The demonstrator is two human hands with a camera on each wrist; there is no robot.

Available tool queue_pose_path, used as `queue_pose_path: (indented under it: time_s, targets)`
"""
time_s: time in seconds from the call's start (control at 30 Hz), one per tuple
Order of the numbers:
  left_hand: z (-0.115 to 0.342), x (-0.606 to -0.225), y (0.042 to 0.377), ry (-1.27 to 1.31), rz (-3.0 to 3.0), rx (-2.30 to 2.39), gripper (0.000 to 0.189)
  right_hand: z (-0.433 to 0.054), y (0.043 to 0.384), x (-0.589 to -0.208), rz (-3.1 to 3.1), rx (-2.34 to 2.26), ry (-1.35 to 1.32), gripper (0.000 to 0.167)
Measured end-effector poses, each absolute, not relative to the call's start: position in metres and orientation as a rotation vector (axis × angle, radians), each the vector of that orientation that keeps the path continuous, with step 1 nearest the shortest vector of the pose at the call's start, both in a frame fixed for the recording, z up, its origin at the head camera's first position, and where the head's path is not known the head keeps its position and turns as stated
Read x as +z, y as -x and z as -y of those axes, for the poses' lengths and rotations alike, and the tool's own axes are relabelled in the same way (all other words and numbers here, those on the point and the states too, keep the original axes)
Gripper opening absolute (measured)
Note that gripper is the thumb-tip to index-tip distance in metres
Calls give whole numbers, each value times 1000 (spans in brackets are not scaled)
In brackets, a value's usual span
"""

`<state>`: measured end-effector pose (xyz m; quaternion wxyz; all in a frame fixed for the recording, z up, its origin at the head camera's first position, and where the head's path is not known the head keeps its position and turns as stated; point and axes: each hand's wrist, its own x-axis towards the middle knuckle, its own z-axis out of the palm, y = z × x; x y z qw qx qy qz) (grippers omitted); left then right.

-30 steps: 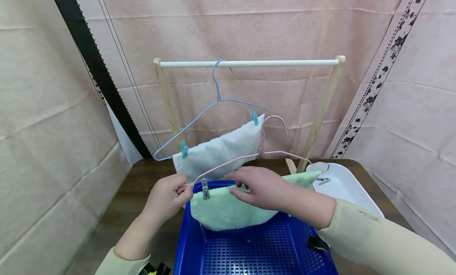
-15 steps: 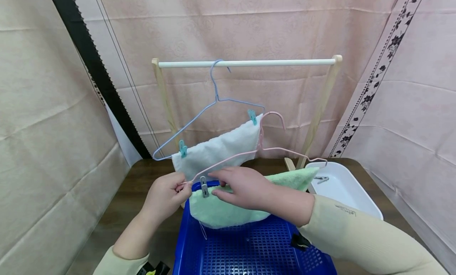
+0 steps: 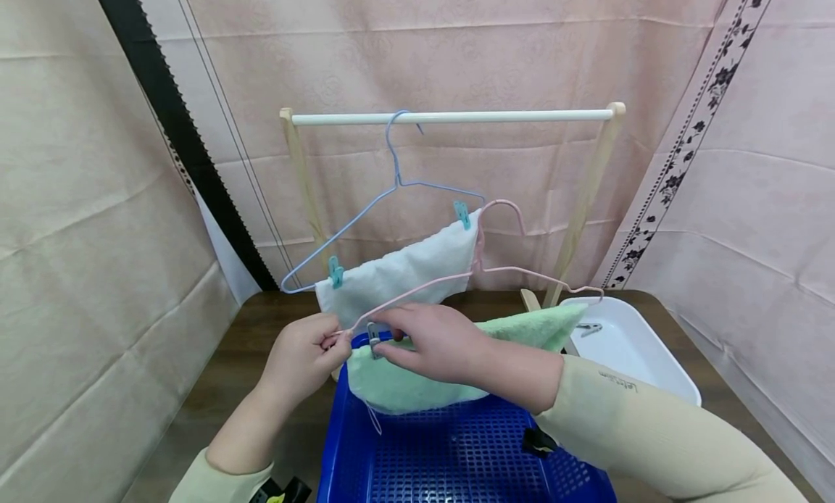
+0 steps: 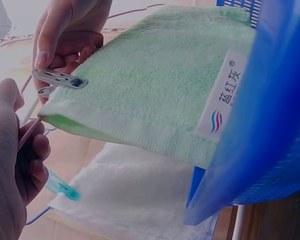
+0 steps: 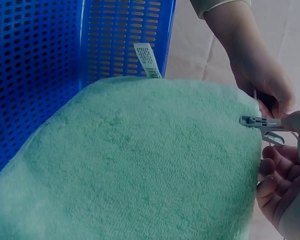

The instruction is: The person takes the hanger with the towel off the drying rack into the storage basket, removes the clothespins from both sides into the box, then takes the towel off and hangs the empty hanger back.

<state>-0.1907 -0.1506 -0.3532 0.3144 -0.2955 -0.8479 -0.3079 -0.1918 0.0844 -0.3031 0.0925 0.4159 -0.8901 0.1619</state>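
My left hand (image 3: 306, 358) grips the left end of a pink clothes hanger (image 3: 417, 289), its hook pointing up. A light green towel (image 3: 404, 391) hangs from the hanger over the basket. A grey clothespin (image 4: 60, 78) is clamped on the towel's corner beside my left fingers. My right hand (image 3: 443, 343) reaches across the towel and pinches the clothespin's handles, thumb on one (image 5: 296, 121) and fingers behind the other. In the left wrist view, a white label shows on the towel.
A blue perforated basket (image 3: 329, 452) stands under the towel. Behind, a blue hanger (image 3: 365, 213) with a white towel (image 3: 404, 271) on teal clothespins (image 3: 335, 271) hangs from the rack's bar (image 3: 522, 116). A white tray (image 3: 652, 358) at right holds another clothespin (image 3: 590, 329).
My right hand has moved left along the towel to the grey clothespin. My left hand keeps its grip on the hanger's end.
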Motion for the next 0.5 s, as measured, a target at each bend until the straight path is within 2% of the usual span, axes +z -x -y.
queue_pose_path:
  time_s: [0.5]
  targets:
    - [151, -357, 192, 789, 2212, -825, 40, -83, 191, -311, 2576, 584, -1270, 37]
